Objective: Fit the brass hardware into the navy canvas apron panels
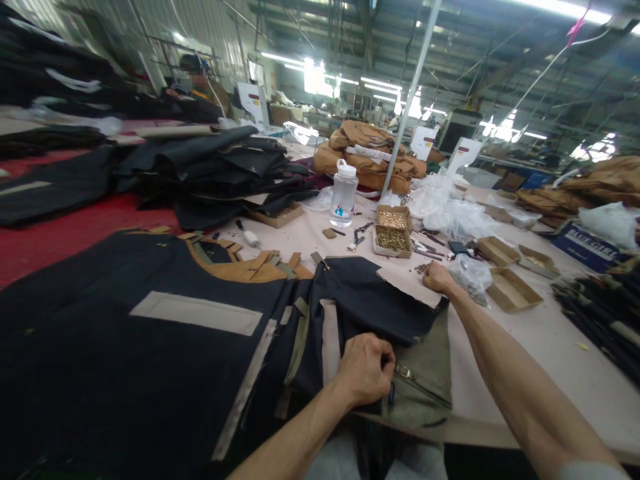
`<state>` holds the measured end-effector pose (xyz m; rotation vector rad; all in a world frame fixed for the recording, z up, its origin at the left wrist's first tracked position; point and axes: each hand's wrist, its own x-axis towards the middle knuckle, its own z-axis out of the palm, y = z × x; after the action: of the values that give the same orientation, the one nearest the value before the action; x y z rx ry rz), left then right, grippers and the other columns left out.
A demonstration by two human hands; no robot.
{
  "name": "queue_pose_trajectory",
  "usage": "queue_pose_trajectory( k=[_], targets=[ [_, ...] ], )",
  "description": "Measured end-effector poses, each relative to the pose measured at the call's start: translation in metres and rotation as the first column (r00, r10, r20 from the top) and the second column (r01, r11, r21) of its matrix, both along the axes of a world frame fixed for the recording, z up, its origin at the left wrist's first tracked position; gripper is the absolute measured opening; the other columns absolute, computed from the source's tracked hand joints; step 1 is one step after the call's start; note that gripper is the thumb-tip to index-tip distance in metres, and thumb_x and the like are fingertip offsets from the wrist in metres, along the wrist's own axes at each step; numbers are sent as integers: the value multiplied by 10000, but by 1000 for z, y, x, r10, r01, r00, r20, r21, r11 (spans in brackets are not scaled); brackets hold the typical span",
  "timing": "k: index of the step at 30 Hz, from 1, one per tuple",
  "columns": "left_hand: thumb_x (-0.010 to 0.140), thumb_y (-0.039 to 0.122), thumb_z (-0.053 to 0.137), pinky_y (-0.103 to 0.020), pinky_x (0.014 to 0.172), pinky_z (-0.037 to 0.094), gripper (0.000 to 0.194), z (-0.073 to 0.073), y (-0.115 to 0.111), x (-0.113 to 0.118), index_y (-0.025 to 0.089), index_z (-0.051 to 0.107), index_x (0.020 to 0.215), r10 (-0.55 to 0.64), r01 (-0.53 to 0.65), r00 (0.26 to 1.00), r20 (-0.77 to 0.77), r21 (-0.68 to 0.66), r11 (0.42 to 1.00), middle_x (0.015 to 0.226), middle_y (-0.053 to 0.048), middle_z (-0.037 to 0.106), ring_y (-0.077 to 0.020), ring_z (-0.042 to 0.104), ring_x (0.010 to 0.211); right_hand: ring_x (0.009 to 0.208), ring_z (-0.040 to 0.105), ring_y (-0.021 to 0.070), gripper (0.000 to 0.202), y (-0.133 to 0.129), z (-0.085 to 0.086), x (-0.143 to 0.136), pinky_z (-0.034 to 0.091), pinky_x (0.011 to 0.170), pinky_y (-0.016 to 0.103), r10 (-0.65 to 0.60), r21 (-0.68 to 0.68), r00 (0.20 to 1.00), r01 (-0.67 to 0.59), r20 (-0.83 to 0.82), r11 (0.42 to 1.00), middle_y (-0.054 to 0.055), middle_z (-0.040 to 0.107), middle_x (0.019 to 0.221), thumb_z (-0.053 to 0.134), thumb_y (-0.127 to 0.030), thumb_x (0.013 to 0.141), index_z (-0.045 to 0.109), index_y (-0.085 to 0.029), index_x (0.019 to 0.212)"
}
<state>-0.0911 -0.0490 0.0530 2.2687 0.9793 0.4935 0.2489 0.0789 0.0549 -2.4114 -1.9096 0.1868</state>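
My left hand (pixel 367 370) is closed at the near edge of a dark navy garment piece (pixel 370 290), its fingers curled on the cloth. Just right of those fingers, a strap with a metal buckle (pixel 403 372) lies on the garment's olive panel (pixel 425 393). Farther out, my right hand (pixel 439 277) reaches past the cloth's far corner, fingers pressed together beside a scatter of small metal pieces (pixel 420 269). What its fingertips hold, if anything, is too small to make out. A large dark garment section (pixel 90 320) with pale strips spreads out on the left.
Boxes of brass-coloured fittings (pixel 393 241) stand beyond the cloth, near a clear water bottle (pixel 344 197). Open cardboard trays (pixel 514 290) and a plastic bag (pixel 473 273) lie right. Stacked dark cloth (pixel 210 167) and brown bundles (pixel 365 157) sit behind. A person (pixel 197 87) is far left.
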Motion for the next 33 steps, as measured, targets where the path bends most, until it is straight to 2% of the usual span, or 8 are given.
queue_pose_trajectory(
  k=[7,13,17,21,24,28,30,33],
  targets=[
    [772,263,619,-338,833,499,173,-2,3,-2,260,777,841,-31,30,999,36,14,999,875,-12,760,-230,687,879,850,685,233,228,-7,6,-6,478,759,243,37,-47,995,-33,88,998,118,737,821,588,-202,822,765,-122,940],
    [745,242,629,-313,845,519,210,-1,3,3,255,792,876,-68,69,997,40,-9,998,871,7,776,-205,706,852,972,681,265,311,-11,2,-11,472,816,267,31,-99,993,-19,114,995,221,730,1044,578,-149,820,721,-44,1076],
    [745,238,627,-293,871,527,234,1,-1,8,236,794,910,-60,62,998,28,-45,997,912,-5,779,-195,704,872,973,665,290,268,-21,13,-4,452,822,308,22,-90,994,-12,111,996,273,703,1055,540,-142,866,706,-3,1023],
    [727,222,617,-278,871,538,271,-1,0,9,220,786,939,-75,78,996,55,-57,995,932,-9,777,-188,699,868,902,633,274,312,-75,45,-7,429,757,338,-38,88,991,27,128,996,232,680,1020,391,-203,978,652,-58,1067],
    [702,196,612,-266,846,548,326,-4,2,8,206,781,981,-79,85,993,88,-69,994,938,-12,775,-182,695,851,758,579,217,222,-147,60,-45,407,669,309,85,437,995,-54,-50,898,101,645,887,450,-311,988,597,-166,1072],
    [695,176,599,-257,806,545,334,-6,3,9,196,778,976,-72,80,992,104,-70,994,921,-17,772,-178,692,827,725,546,204,106,-218,34,-117,400,649,303,400,381,882,-291,-249,877,55,591,844,432,-279,981,521,-221,981],
    [703,185,599,-258,784,542,319,-5,2,10,195,778,967,-69,75,994,86,-64,995,903,-20,770,-180,690,814,747,545,220,86,-227,15,-138,388,663,321,442,330,872,-363,-209,872,64,578,860,409,-231,966,494,-218,955],
    [710,202,612,-260,787,541,317,-4,0,9,190,780,979,-48,51,997,64,-48,998,908,-26,771,-183,691,823,766,534,239,89,-223,-3,-144,367,688,346,472,284,878,-433,-80,855,77,571,893,403,-199,953,491,-208,963]
  ],
)
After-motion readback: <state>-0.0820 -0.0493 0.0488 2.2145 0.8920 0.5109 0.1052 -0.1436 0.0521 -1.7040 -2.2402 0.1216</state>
